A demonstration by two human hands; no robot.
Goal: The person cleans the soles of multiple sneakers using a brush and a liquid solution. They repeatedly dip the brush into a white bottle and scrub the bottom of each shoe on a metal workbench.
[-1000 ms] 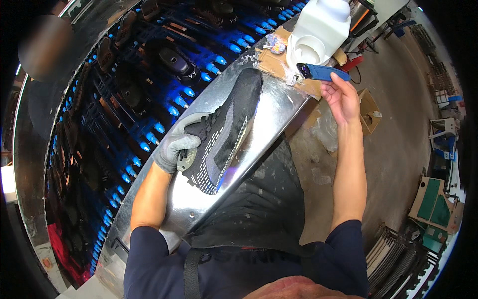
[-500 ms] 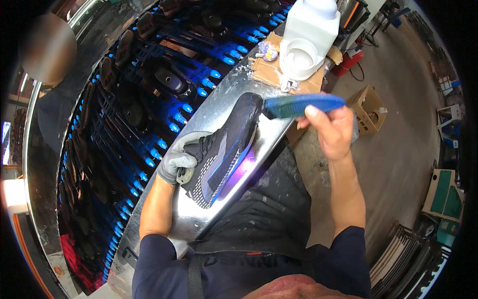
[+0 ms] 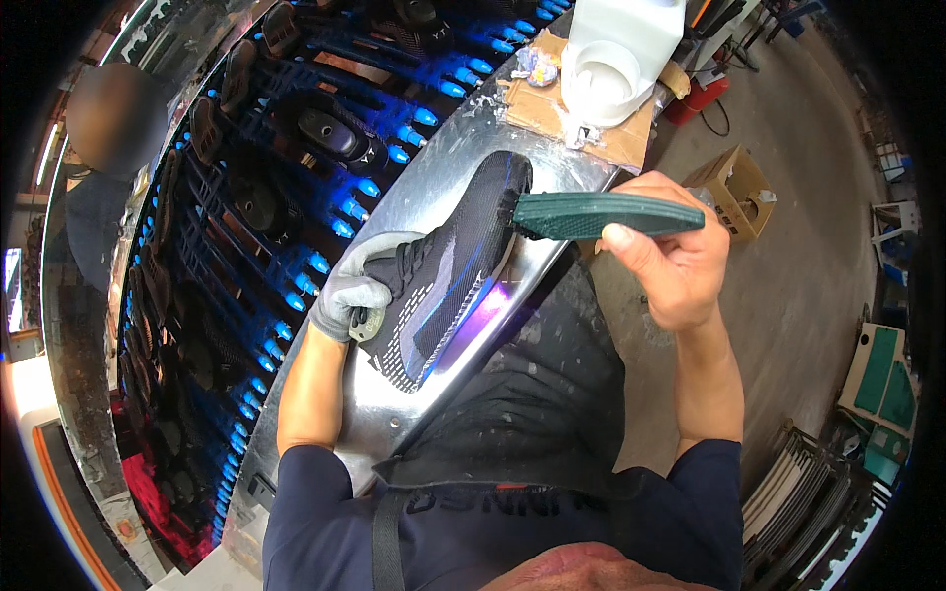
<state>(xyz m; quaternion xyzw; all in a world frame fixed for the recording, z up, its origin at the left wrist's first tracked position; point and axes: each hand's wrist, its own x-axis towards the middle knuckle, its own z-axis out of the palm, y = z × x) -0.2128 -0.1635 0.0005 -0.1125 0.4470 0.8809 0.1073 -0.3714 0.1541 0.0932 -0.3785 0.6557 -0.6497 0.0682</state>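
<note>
In a grey glove, my left hand (image 3: 357, 294) grips a black knit shoe upper (image 3: 455, 241) by its ankle end, over the metal ledge. The upper has grey panels, white dashes and a blue line along its lower edge; its toe points away from me. Bare, my right hand (image 3: 685, 271) pinches a green-handled brush (image 3: 616, 215) between thumb and fingers. Dark bristles at the brush's left end meet the side of the toe. A purple-white light spot (image 3: 486, 307) glows on the metal beside the upper.
A white plastic container (image 3: 626, 59) with a round opening stands on cardboard (image 3: 537, 103) at the far end of the metal ledge (image 3: 379, 433). To the left, a rack with blue-tipped rods (image 3: 296, 295) carries several dark shoe parts. A cardboard box (image 3: 737, 197) sits on the floor at right.
My right hand has shifted right and slightly down, turning the brush so its green side shows. The toe of the upper has moved a little away from me and to the right.
</note>
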